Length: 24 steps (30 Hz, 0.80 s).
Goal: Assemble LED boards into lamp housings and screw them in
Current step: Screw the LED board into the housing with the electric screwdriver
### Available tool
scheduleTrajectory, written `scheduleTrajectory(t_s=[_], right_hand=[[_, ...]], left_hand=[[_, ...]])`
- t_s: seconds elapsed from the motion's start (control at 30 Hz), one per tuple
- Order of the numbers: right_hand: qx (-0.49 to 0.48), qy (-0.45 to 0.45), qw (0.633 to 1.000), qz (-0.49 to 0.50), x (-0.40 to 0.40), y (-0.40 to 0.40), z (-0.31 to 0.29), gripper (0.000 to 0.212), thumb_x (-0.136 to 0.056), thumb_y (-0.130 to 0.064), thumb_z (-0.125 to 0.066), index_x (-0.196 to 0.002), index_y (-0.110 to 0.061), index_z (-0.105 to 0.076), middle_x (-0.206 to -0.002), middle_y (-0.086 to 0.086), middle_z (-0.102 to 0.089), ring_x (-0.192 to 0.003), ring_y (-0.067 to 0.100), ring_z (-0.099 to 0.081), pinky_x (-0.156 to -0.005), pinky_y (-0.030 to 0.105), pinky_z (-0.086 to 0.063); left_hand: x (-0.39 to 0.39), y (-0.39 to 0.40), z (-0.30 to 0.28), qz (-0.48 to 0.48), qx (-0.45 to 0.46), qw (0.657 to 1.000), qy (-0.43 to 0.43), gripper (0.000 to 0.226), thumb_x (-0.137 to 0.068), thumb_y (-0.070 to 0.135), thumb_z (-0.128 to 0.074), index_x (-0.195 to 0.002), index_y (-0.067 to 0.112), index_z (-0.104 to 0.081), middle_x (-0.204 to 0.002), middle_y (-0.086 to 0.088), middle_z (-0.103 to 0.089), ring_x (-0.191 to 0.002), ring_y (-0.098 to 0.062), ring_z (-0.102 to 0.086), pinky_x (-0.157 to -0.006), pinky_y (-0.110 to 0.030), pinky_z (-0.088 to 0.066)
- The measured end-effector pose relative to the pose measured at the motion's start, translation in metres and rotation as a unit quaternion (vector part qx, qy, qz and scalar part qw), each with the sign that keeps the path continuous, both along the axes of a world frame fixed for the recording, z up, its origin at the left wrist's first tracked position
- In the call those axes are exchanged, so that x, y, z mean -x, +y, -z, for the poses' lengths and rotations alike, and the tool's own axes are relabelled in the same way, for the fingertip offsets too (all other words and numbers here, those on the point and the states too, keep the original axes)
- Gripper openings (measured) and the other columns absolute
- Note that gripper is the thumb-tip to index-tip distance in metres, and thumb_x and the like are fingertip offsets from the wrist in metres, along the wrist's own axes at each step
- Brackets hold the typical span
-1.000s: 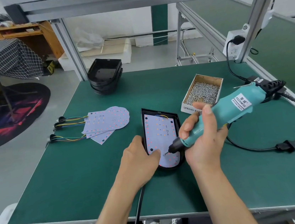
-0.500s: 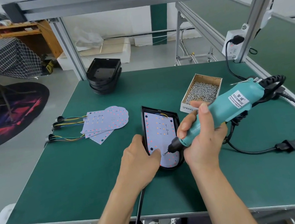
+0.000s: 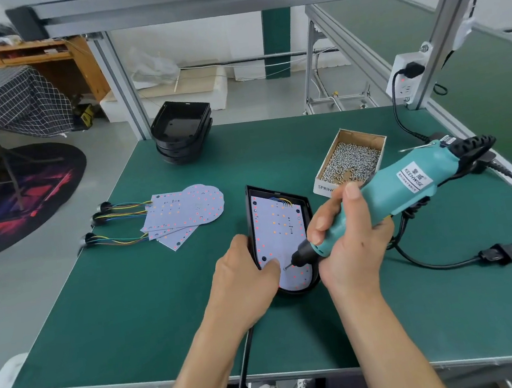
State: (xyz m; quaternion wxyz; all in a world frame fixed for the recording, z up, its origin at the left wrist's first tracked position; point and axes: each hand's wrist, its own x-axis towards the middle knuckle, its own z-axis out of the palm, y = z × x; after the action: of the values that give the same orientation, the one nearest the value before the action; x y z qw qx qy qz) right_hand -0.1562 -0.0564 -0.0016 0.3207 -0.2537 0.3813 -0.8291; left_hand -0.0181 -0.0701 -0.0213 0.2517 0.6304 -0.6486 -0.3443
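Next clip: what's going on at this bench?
A person is screwing an LED board into a black lamp housing. The right hand grips a teal electric screwdriver, its bit down on the board's near end. The left hand steadies the housing, one fingertip beside the bit. Spare boards, stacked housings and a screw box wait nearby.

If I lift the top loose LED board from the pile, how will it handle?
The top LED board looks thin and flat, so probably light and fairly stiff. Its wire tail likely flops and drags. Lying on the others, it may slide rather than lift cleanly.
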Motion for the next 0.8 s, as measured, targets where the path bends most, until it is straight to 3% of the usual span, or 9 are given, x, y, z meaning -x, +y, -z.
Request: scheduleTrajectory(t_s=[0.13,0.37,0.53,0.63,0.8], right_hand=[[0.006,0.005,1.0,-0.01,0.0013,-0.0003,0.0038,0.029,-0.09,-0.041,-0.066,-0.089,-0.012,-0.06,-0.051,0.005,-0.05,-0.039,0.023,-0.041,-0.051,0.028,-0.036],[0.005,0.011,1.0,-0.024,0.0014,-0.0022,0.0039,0.026,-0.089,-0.039,-0.066,-0.081,-0.016,-0.057,-0.051,0.005,-0.05,-0.039,0.022,-0.041,-0.049,0.026,-0.037],[0.006,0.017,0.999,-0.033,0.0019,-0.0027,0.0045,0.025,-0.089,-0.04,-0.066,-0.086,-0.016,-0.061,-0.053,0.005,-0.051,-0.04,0.022,-0.042,-0.05,0.026,-0.037],[0.003,0.018,0.999,-0.031,0.0014,-0.0034,0.0041,0.025,-0.089,-0.039,-0.066,-0.084,-0.017,-0.058,-0.052,0.005,-0.051,-0.039,0.022,-0.042,-0.049,0.026,-0.037],[0.029,0.036,0.997,-0.062,0.0019,-0.0007,0.0037,0.022,-0.093,-0.038,-0.062,-0.092,-0.017,-0.067,-0.056,0.007,-0.054,-0.041,0.024,-0.044,-0.05,0.026,-0.038]], left_hand=[[-0.0001,-0.0006,0.0008,-0.001,0.003,1.0,-0.001,0.025,-0.087,0.033,-0.067,-0.086,0.018,-0.047,-0.08,0.004,-0.06,-0.067,-0.016,-0.053,-0.053,-0.029,-0.035],[-0.0024,-0.0023,0.006,-0.003,0.003,1.0,-0.003,0.026,-0.087,0.035,-0.068,-0.084,0.021,-0.046,-0.079,0.007,-0.058,-0.064,-0.01,-0.051,-0.045,-0.018,-0.031],[-0.0034,-0.0019,0.0085,-0.009,0.005,1.0,-0.01,0.031,-0.086,0.037,-0.068,-0.082,0.019,-0.043,-0.075,0.006,-0.054,-0.059,-0.011,-0.044,-0.044,-0.019,-0.029],[-0.0033,-0.0026,0.0091,-0.008,0.004,1.0,-0.008,0.03,-0.086,0.037,-0.068,-0.084,0.018,-0.044,-0.077,0.004,-0.057,-0.061,-0.013,-0.046,-0.049,-0.024,-0.033],[-0.004,-0.0034,0.0091,-0.001,0.005,1.0,0.0,0.028,-0.086,0.036,-0.069,-0.083,0.02,-0.047,-0.077,0.007,-0.059,-0.063,-0.01,-0.051,-0.046,-0.015,-0.037]])
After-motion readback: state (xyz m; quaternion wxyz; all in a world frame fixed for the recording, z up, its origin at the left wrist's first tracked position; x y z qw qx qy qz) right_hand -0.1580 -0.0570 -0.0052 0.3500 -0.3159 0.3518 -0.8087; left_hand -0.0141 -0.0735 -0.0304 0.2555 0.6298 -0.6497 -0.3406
